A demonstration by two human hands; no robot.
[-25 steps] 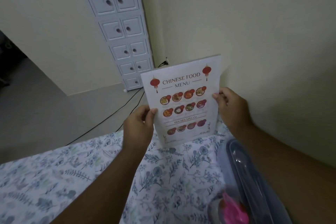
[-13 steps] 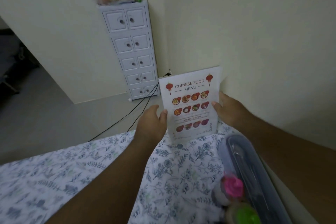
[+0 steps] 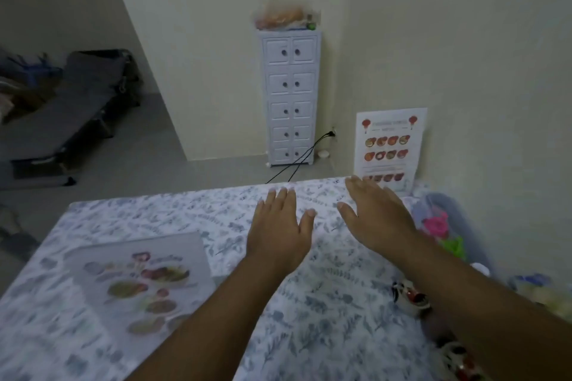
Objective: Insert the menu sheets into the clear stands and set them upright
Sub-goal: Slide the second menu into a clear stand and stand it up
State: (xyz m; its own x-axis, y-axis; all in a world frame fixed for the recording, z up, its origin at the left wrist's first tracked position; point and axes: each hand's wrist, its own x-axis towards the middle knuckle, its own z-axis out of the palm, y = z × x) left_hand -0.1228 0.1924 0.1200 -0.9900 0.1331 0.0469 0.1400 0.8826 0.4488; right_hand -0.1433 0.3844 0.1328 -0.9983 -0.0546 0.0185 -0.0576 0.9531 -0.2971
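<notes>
Hovering empty, two spread hands: left hand (image 3: pixel 278 230), right hand (image 3: pixel 379 219); two menus (image 3: pixel 388 145)

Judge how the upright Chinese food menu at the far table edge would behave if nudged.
The menu stands thin and tall near the wall, so it probably tips easily. It looks flat and unbent, suggesting some stiffness. On the soft floral cloth its footing may be unsteady.

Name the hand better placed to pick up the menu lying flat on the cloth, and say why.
Left. The left hand hovers open right beside the flat menu, which lies to its left. The right hand is farther off, near the upright menu by the wall.
</notes>
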